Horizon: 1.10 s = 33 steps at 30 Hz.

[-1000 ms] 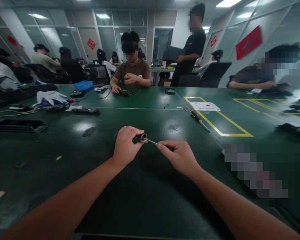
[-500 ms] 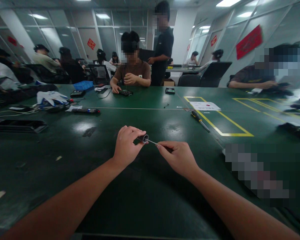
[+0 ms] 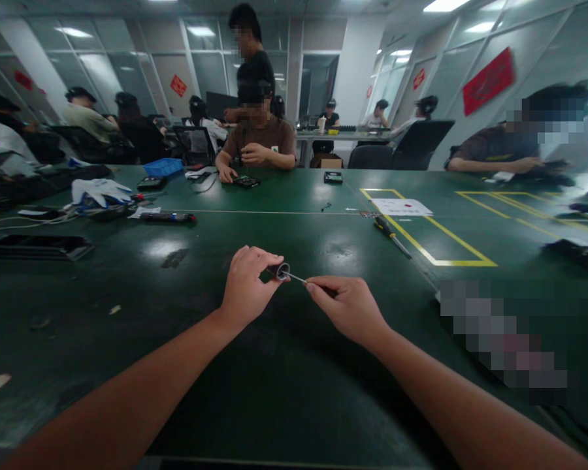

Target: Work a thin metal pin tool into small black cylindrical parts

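Pinched between thumb and fingers of my left hand (image 3: 249, 287) is a small dark cylinder (image 3: 282, 271), its round open end with a pale rim turned towards my right hand. My right hand (image 3: 347, 303) is closed around a thin tool, most of which its fingers hide. From those fingers a slim metal shaft (image 3: 296, 278) points left, its tip at or inside the cylinder's open end; how deep it reaches I cannot tell. Both hands are held above the green table (image 3: 284, 405).
A yellow-and-black screwdriver (image 3: 392, 236) lies right of my hands, near a white paper (image 3: 402, 207). A dark pen-like tool (image 3: 168, 217), white gloves (image 3: 102, 192) and a black tray-like part (image 3: 36, 247) lie left. A co-worker (image 3: 257, 140) sits opposite.
The cylinder and the shaft have shifted very slightly left with my hands. Behind the seated co-worker, a standing person has moved to the left.
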Tool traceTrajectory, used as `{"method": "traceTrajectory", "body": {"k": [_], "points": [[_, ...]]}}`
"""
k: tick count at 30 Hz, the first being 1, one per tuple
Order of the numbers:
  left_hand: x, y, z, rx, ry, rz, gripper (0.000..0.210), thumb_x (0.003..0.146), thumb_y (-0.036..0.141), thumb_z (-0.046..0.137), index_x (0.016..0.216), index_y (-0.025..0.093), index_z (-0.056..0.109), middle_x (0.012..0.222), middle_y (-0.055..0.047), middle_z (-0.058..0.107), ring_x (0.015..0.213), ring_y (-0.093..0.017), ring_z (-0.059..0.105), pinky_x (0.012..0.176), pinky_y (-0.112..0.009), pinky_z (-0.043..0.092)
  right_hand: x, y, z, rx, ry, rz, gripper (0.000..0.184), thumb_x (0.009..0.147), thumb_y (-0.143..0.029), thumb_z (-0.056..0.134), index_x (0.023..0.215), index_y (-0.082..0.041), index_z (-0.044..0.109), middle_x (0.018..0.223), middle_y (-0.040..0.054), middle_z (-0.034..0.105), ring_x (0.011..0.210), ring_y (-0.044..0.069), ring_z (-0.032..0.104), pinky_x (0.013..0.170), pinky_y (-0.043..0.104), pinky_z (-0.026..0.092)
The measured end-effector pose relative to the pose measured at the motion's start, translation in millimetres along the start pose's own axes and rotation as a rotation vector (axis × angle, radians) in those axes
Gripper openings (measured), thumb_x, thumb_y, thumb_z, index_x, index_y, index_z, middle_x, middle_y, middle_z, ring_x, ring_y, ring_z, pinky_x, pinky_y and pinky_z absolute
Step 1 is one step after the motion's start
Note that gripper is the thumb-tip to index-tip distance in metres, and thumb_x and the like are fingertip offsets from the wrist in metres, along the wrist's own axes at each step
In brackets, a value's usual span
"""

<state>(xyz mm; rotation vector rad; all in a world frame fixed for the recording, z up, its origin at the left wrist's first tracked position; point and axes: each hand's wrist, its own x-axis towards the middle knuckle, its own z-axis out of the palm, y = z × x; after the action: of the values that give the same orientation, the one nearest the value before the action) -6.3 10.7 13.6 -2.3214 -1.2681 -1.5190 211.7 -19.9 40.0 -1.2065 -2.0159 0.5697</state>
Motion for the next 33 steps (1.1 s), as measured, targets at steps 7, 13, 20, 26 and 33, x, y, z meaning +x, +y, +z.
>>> {"method": "traceTrajectory", "body": {"k": [7, 13, 20, 26, 33], "points": [[-0.2, -3.2, -0.2, 0.008, 0.002, -0.034, 0.027, 0.079, 0.022, 0.084, 0.101, 0.022, 0.069, 0.103, -0.005, 0.074, 0.099, -0.024, 0.069, 0.097, -0.048, 0.051, -0.1, -0.7, -2.6, -0.035, 0.031, -0.015, 0.026, 0.096, -0.029, 0.059, 0.093, -0.022, 0.083, 0.067, -0.0014, 0.074, 0.058, 0.015, 0.065, 0.056, 0.026, 0.043], [-0.4, 0.4, -0.6, 0.014, -0.006, -0.016, 0.027, 0.078, 0.023, 0.084, 0.100, 0.022, 0.070, 0.102, -0.004, 0.074, 0.098, -0.025, 0.069, 0.098, -0.049, 0.049, -1.0, -1.3, 0.0, -0.073, 0.024, -0.013, 0.026, 0.096, -0.027, 0.058, 0.096, -0.023, 0.084, 0.072, -0.0010, 0.077, 0.060, 0.015, 0.067, 0.057, 0.026, 0.043], [-1.2, 0.1, 0.4, 0.036, -0.008, -0.005, 0.027, 0.078, 0.021, 0.084, 0.102, 0.025, 0.071, 0.101, -0.003, 0.074, 0.098, -0.024, 0.068, 0.102, -0.051, 0.046, -1.6, -3.6, 1.4, -0.099, 0.041, -0.017, 0.026, 0.095, -0.026, 0.058, 0.094, -0.024, 0.084, 0.069, -0.0013, 0.076, 0.057, 0.015, 0.066, 0.055, 0.027, 0.042], [-0.5, 0.2, 0.1, 0.021, -0.008, -0.002, 0.026, 0.078, 0.021, 0.085, 0.100, 0.024, 0.071, 0.099, -0.003, 0.074, 0.096, -0.024, 0.068, 0.095, -0.048, 0.050, -2.2, -4.6, 1.9, -0.077, 0.035, -0.022, 0.026, 0.096, -0.026, 0.058, 0.094, -0.023, 0.083, 0.070, -0.0015, 0.076, 0.059, 0.015, 0.067, 0.057, 0.026, 0.043], [-1.3, -3.8, 0.4, 0.001, 0.005, -0.032, 0.029, 0.078, 0.022, 0.085, 0.102, 0.023, 0.070, 0.104, -0.004, 0.074, 0.100, -0.025, 0.068, 0.097, -0.048, 0.050, -1.0, -2.1, -2.3, -0.063, 0.052, -0.014, 0.026, 0.096, -0.029, 0.058, 0.091, -0.023, 0.083, 0.064, -0.0020, 0.072, 0.056, 0.014, 0.063, 0.055, 0.026, 0.042]]}}
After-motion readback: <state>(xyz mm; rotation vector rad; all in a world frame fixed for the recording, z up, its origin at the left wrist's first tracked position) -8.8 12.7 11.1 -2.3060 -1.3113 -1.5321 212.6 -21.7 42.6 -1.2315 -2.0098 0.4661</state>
